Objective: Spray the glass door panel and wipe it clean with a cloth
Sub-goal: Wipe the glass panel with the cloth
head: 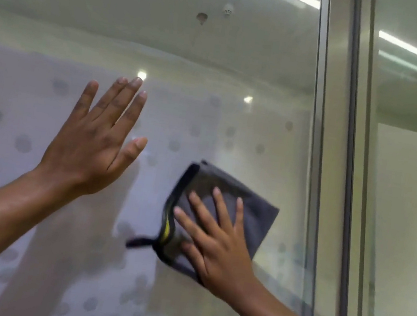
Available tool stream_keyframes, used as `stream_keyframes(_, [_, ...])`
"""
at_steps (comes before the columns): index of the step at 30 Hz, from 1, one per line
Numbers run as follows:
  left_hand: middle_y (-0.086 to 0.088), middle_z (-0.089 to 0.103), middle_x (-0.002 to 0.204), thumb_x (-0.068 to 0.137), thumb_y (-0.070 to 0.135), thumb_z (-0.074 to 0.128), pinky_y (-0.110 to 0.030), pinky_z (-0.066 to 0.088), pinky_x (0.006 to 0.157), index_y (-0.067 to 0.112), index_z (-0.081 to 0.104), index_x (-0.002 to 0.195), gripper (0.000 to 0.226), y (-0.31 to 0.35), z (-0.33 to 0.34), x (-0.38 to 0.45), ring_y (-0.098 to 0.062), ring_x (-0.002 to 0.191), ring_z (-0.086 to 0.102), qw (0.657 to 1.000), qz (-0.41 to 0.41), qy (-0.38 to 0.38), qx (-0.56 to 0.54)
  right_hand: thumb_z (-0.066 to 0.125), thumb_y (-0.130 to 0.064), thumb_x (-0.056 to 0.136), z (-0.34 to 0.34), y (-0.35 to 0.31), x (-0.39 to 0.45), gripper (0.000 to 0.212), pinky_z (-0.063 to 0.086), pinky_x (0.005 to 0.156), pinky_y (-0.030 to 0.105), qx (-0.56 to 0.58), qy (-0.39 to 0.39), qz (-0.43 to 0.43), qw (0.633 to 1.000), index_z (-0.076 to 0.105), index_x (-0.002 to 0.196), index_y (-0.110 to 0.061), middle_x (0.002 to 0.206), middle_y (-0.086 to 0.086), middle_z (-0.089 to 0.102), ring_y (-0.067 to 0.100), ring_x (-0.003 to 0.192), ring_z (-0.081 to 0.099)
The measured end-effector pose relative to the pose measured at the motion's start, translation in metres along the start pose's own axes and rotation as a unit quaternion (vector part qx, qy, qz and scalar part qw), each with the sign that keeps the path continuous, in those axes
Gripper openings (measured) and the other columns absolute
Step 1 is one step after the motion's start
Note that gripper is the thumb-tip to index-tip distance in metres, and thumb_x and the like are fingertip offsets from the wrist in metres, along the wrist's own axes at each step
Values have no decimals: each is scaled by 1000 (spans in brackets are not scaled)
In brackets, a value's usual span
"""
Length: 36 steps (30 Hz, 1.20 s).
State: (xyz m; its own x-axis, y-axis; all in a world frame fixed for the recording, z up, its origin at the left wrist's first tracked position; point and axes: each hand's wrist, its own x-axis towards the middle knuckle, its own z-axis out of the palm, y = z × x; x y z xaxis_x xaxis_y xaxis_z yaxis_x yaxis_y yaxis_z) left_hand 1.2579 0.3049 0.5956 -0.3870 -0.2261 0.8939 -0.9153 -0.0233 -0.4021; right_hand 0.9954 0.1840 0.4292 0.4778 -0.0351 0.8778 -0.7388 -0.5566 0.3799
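The glass door panel (216, 59) fills the view, with a frosted, dotted band across its lower half. My right hand (219, 243) lies flat on a folded dark grey cloth (251, 207), pinning it to the glass just left of the door frame. The cloth has a black edge, a yellow tag and a short hanging loop at its lower left. My left hand (96, 141) is flat against the glass to the left and a little higher, fingers spread, holding nothing. No spray bottle is in view.
A grey metal door frame (338, 150) runs top to bottom on the right, with another glass pane (408, 187) beyond it. Ceiling lights reflect in the upper glass.
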Motion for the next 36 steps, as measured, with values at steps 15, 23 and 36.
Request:
stream_keyframes(15, [-3,-3,183,109,63,20,-49,-9,136,21,4,174,80,-70,23,-23,-23,170,-1,993,-12,38,115,35,-51,109,-46,24,184,61,3,125,73,19,89,251,964,20,168,-43,179,-11,10,33,166,2])
stream_keyframes(23, [-1,0,184,105,64,25,-46,-11,135,24,8,174,81,-83,40,-22,-23,170,2,991,-19,47,126,31,-49,110,-54,90,158,56,3,129,67,21,60,122,990,27,165,-45,179,-12,14,22,167,1])
stream_keyframes(36, [2,-5,183,109,60,20,-45,-16,134,28,5,174,74,-84,48,-19,-19,170,-6,994,-11,83,74,27,-57,110,-10,-43,118,57,-2,125,71,38,110,219,969,21,166,-47,179,-14,11,36,166,2])
